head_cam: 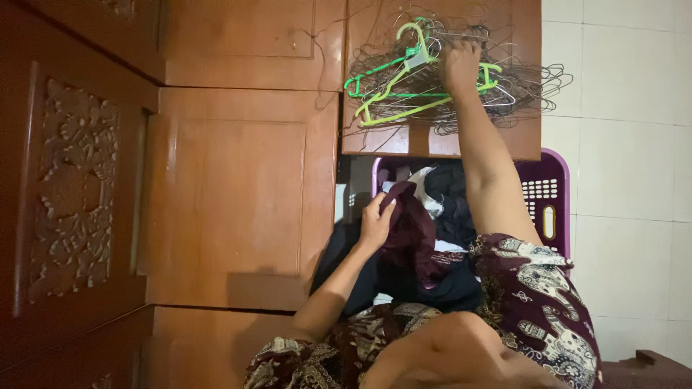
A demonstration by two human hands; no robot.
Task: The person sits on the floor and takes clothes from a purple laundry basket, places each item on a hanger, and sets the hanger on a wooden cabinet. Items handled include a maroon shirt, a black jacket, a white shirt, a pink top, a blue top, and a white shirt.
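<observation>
- The right hand is stretched far up and away from the body, buried in a tangled bunch of wire hangers that hangs against the wooden cabinet door. Its fingers curl among the wires, but I cannot tell which hanger they close on.
- Green plastic hangers lie just to the left of that hand, their long bars running across the frame toward it.
- The left hand stays low and close to the body, pinching a dark maroon garment that rests on the heaped clothes.
- The purple laundry basket sits below the hangers, between both arms; the hangers lie well apart from the garment, nearer the right hand.
</observation>
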